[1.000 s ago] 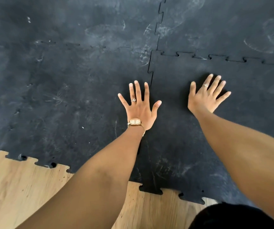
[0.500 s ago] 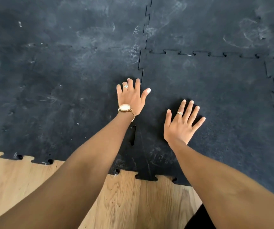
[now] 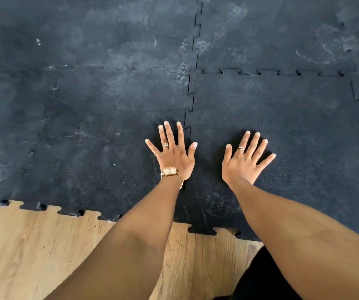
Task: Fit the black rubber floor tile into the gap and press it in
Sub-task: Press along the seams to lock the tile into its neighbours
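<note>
The black rubber floor tile (image 3: 282, 109) lies flat in the right half of the view, its jigsaw edges meeting the neighbouring tiles at the top, left and right. My right hand (image 3: 244, 161) rests palm down on it with fingers spread, holding nothing. My left hand (image 3: 174, 152), with a gold watch at the wrist, lies flat across the left seam (image 3: 189, 100), mostly on the adjoining tile (image 3: 87, 126), thumb reaching onto the fitted tile. A short dark slit shows in the seam just below my left wrist.
More scuffed black interlocking tiles (image 3: 282, 35) cover the floor ahead and to both sides. Bare wooden floor (image 3: 44, 245) runs along the near toothed edge of the mat. A dark shape, probably my knee (image 3: 260, 278), sits at the bottom right.
Both hands lifted and came down again. My left hand now lies flat with fingers spread along the left seam; my right hand has moved up and right on the tile.
</note>
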Tool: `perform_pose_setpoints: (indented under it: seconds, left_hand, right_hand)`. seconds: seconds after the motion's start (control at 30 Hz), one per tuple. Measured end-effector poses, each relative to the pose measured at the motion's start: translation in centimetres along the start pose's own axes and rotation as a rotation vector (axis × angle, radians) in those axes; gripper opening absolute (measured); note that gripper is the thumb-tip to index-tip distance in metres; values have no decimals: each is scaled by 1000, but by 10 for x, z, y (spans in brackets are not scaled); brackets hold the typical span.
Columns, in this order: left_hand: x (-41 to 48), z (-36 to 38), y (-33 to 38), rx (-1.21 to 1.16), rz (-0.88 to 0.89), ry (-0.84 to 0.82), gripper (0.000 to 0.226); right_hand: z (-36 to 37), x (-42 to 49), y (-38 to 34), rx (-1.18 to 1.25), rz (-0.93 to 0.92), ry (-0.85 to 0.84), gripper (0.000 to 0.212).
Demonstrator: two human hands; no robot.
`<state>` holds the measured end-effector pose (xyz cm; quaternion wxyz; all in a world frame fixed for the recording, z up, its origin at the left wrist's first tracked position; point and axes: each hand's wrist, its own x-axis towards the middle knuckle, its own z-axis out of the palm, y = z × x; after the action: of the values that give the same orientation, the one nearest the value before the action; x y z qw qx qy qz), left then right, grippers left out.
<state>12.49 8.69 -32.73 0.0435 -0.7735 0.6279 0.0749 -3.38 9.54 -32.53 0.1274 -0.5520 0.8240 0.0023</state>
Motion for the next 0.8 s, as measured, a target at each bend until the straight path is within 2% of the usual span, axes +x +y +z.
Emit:
perform_pose_setpoints:
  seconds: [0.1,0.17,0.23,0.27,0.3,0.37,0.4,0.7,0.8]
  left_hand:
    - [-7,-14,0,-62,21,25,78]
    - [-23,-18,4,-202,91,192,78]
    - [-51,-15,9,-260,242,348,74]
    - [-66,-9,10,-217,331,328,72]
    - [-77,-1,9,-143,400,238,72]
    - [-86,13,5,-25,441,46,75]
    - [-85,17,5,-14,437,8,76]
    - [-81,12,3,-64,424,-32,77]
    - [-79,8,3,-205,398,-17,74]
  right_hand:
    - [-3,2,0,23,-12,-43,67]
    - [-2,5,1,36,-21,-46,66]
    - [-1,6,2,43,-20,-48,66]
    - [-1,6,3,50,-23,-63,66]
    - [-2,6,4,59,-31,-84,67]
    - [-2,7,5,67,-43,-131,68]
    - [-3,8,6,67,-42,-156,68]
    - [-23,22,11,48,-82,-448,80]
    - [-28,23,13,24,-96,-504,81]
